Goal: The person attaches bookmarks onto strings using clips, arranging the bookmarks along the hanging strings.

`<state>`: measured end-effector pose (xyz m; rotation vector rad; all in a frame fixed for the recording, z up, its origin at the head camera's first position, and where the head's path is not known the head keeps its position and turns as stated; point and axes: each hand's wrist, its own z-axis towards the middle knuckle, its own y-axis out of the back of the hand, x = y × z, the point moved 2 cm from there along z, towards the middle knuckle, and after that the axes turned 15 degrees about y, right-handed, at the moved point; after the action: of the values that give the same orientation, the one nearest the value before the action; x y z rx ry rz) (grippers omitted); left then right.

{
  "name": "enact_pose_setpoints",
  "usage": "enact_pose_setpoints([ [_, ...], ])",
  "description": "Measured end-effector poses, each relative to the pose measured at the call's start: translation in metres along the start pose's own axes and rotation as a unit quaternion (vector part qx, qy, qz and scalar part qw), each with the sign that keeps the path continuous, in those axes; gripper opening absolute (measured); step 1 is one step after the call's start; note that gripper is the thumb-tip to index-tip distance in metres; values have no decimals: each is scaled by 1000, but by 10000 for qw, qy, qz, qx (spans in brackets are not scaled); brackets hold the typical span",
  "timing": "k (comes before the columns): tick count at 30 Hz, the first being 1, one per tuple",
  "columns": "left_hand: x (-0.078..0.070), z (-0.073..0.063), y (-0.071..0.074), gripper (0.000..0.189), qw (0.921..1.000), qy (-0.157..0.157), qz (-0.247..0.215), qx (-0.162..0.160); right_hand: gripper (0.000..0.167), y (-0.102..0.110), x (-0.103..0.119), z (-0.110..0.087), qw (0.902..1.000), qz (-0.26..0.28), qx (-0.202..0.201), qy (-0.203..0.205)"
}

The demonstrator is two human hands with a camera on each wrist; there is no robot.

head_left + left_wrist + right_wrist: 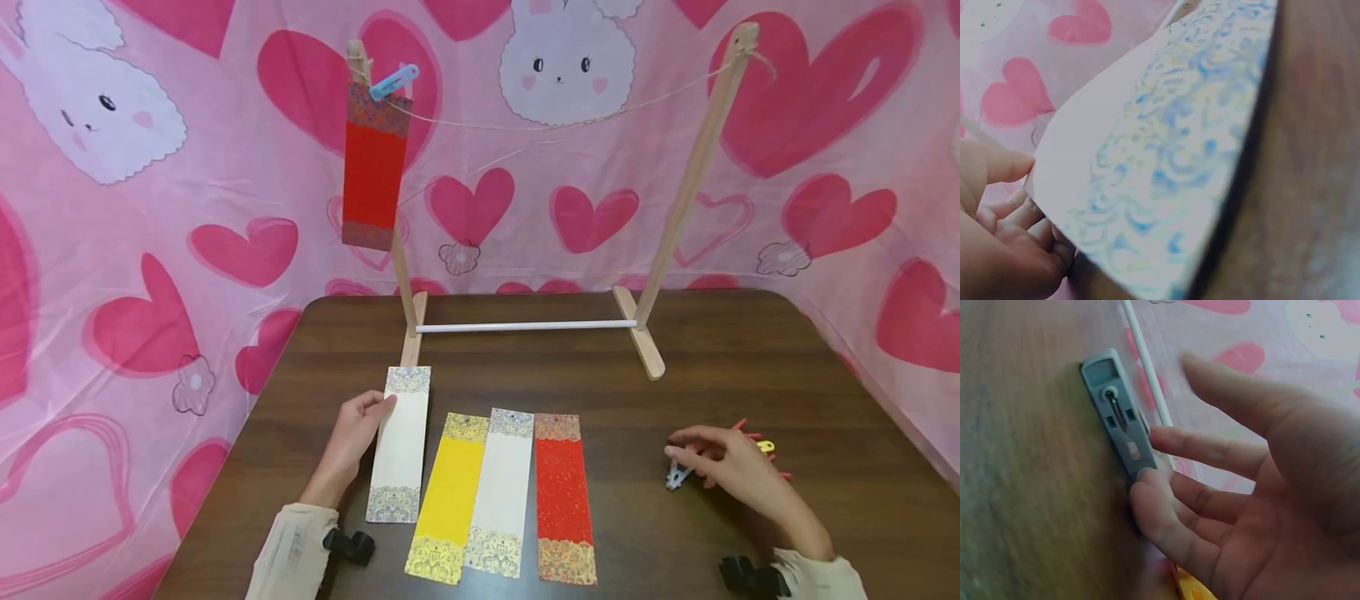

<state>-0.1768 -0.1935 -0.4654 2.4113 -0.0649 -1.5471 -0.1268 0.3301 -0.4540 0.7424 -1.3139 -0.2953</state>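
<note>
My left hand (351, 435) pinches the left edge of a white paper strip (401, 450) with patterned ends, thumb on top and fingers beneath, as the left wrist view shows. At the right, my right hand (733, 463) touches a grey clothespin (1119, 415) with its fingertips; the thumb stands apart from it. Beside the left strip lie a yellow strip (450, 492), another white strip (502, 492) and a red strip (561, 492). A light blue clothespin (395, 82) clips a red strip (372, 171) to the string (517, 127) near the left post.
A wooden stand with a left post (403, 283), a right post (697, 179) and a white crossbar (525, 326) stands at the back of the brown table (510, 371). Red and yellow clothespins (765, 447) lie partly behind my right hand. A pink heart-print cloth (465, 267) hangs behind.
</note>
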Motion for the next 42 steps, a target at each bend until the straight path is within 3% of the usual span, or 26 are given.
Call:
enact_pose_setpoints([
  [7, -2, 1, 3, 31, 9996, 156, -94, 221, 43, 0, -1, -1, 9994, 192, 263, 118],
  [12, 1, 2, 3, 30, 9994, 250, -126, 209, 40, 2, -4, -2, 9970, 346, 655, 216],
  [19, 4, 4, 2, 31, 9994, 246, -102, 235, 42, 4, -7, -3, 9877, 791, 911, 993],
  [24, 4, 5, 2, 33, 9995, 205, -25, 256, 33, 2, -6, -4, 9862, 766, 765, 1254],
  [31, 4, 5, 4, 34, 9993, 280, 48, 235, 29, -2, -3, 0, 9974, -72, 244, 678],
  [34, 3, 4, 5, 34, 9993, 291, 64, 227, 26, -4, -1, 1, 9966, -296, 58, 771],
  [42, -7, -5, -2, 29, 9984, -196, -515, 128, 20, -1, 5, 3, 9892, 317, -406, 1375],
])
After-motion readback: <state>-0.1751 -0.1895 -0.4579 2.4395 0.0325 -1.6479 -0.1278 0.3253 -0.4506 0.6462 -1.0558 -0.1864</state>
